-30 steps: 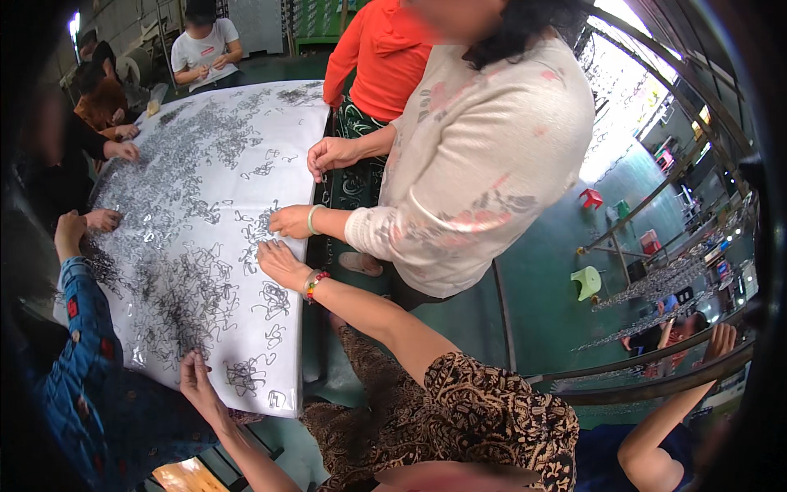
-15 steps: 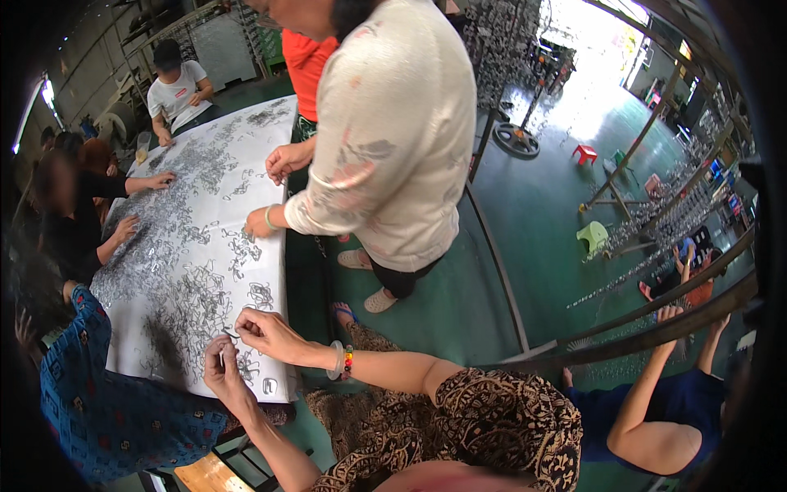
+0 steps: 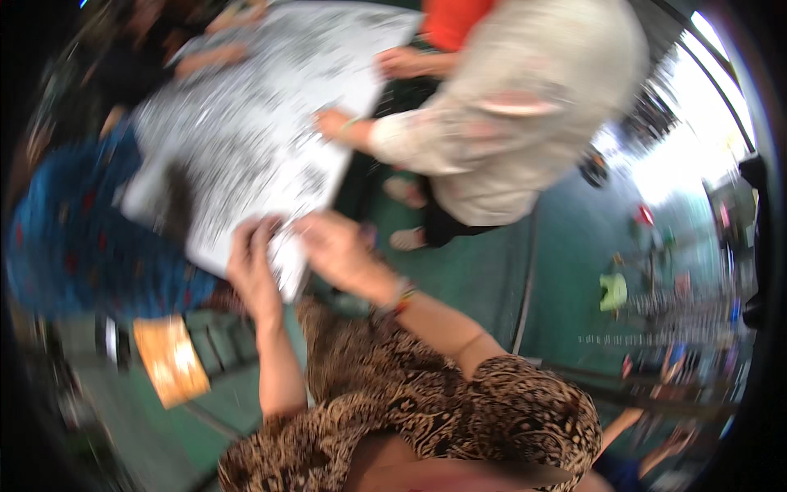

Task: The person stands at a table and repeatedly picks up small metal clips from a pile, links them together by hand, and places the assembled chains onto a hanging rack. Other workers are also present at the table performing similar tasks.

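Both of my hands are raised over the near corner of a white-covered table, fingertips close together. My left hand has its fingers bent in a pinch. Opposite it, my right hand is also pinched, with a bracelet at the wrist. Whatever sits between the fingertips is small and smeared by motion, so I cannot make it out. Many small bent metal pieces lie scattered and heaped over the table beyond my hands.
A person in a pale patterned top stands at the table's right side, one hand over it. A person in blue patterned clothing is close on my left. A wooden stool stands lower left; a green plastic stool is at right.
The view has swung, blurring the picture; the table now appears higher and my hands nearer its close corner. Both hands stay raised and close together. More of the wooden stool shows.
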### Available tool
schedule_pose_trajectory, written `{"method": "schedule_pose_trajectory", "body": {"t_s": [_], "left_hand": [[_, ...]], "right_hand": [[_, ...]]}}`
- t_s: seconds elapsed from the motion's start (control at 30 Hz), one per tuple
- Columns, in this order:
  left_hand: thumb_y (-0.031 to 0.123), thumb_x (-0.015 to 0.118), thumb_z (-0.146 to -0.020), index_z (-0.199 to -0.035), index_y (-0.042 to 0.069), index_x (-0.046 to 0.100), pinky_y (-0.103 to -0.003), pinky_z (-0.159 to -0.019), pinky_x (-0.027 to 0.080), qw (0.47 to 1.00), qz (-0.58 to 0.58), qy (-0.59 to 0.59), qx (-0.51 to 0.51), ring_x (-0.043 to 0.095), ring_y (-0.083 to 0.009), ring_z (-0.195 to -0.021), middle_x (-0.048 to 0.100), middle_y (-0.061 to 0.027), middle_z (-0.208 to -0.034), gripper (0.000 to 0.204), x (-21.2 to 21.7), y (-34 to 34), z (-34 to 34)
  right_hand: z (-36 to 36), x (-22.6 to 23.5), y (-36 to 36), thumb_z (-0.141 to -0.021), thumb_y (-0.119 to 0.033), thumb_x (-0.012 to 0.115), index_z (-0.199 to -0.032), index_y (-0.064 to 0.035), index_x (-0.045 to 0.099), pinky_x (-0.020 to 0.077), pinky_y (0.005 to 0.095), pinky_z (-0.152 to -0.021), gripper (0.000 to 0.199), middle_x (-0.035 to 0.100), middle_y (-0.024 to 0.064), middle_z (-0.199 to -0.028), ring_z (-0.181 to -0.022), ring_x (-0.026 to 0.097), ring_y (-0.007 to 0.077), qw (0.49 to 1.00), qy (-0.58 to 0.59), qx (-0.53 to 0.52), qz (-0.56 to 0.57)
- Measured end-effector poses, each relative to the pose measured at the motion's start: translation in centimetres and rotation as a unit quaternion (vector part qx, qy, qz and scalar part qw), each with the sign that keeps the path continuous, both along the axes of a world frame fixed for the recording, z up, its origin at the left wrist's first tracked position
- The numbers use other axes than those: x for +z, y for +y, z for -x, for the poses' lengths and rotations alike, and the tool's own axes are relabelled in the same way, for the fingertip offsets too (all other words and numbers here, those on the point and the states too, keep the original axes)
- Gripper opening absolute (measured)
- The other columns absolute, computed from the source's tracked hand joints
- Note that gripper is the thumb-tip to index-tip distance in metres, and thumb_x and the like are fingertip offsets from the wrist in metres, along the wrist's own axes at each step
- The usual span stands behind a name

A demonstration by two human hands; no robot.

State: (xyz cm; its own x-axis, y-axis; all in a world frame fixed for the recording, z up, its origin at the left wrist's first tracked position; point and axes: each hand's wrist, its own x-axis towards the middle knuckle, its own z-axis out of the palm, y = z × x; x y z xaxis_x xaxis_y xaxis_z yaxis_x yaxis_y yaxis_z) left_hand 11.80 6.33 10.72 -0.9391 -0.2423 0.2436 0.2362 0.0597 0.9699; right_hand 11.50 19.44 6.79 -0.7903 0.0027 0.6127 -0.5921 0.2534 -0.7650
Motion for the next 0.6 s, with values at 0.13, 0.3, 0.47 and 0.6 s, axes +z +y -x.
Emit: {"method": "schedule_pose_trajectory", "body": {"t_s": [0.13, 0.3, 0.47, 0.6], "left_hand": [[-0.002, 0.054, -0.092, -0.096, -0.004, 0.060, -0.028, -0.083, 0.050, 0.991, -0.092, 0.038, -0.086, 0.064, -0.0176, -0.090, 0.067, -0.0116, -0.092, 0.007, -1.8, -0.9, 0.3], [0.003, 0.064, -0.087, -0.096, -0.002, 0.066, -0.027, -0.077, 0.052, 0.993, -0.031, -0.021, -0.114, 0.065, -0.0133, -0.084, 0.069, -0.0080, -0.092, 0.010, -3.0, -1.7, -0.3], [0.003, 0.068, -0.084, -0.096, -0.002, 0.067, -0.028, -0.075, 0.054, 0.991, -0.039, -0.046, -0.124, 0.067, -0.0155, -0.084, 0.069, -0.0086, -0.091, 0.013, -4.6, -1.9, 0.9], [0.001, 0.063, -0.088, -0.094, -0.002, 0.066, -0.027, -0.076, 0.053, 0.989, -0.015, -0.064, -0.134, 0.065, -0.0132, -0.086, 0.070, -0.0078, -0.093, 0.008, -5.3, -2.3, 2.2]], "right_hand": [[3.3, -3.6, 2.1, -0.089, -0.003, 0.060, -0.120, 0.0018, 0.060, 0.0491, 0.0238, -0.065, 0.031, 0.065, 0.0096, -0.091, -0.074, 0.060, 0.0105, 0.985, -0.158, 0.027, 0.067], [12.2, -7.1, 2.7, -0.089, -0.004, 0.057, -0.109, 0.0044, 0.065, 0.0470, 0.0337, -0.064, 0.023, 0.062, 0.0145, -0.079, -0.067, 0.058, 0.0243, 0.978, -0.150, -0.019, -0.143], [22.1, -9.3, 1.5, -0.083, -0.003, 0.061, -0.096, 0.0069, 0.066, 0.0482, 0.0443, -0.070, 0.017, 0.060, 0.0255, -0.085, -0.079, 0.060, 0.0409, 0.935, -0.017, -0.058, -0.350], [26.1, -11.0, 1.0, -0.079, -0.006, 0.065, -0.084, 0.0071, 0.067, 0.0497, 0.0453, -0.068, 0.014, 0.062, 0.0274, -0.081, -0.076, 0.062, 0.0417, 0.904, -0.102, -0.077, -0.407]]}}
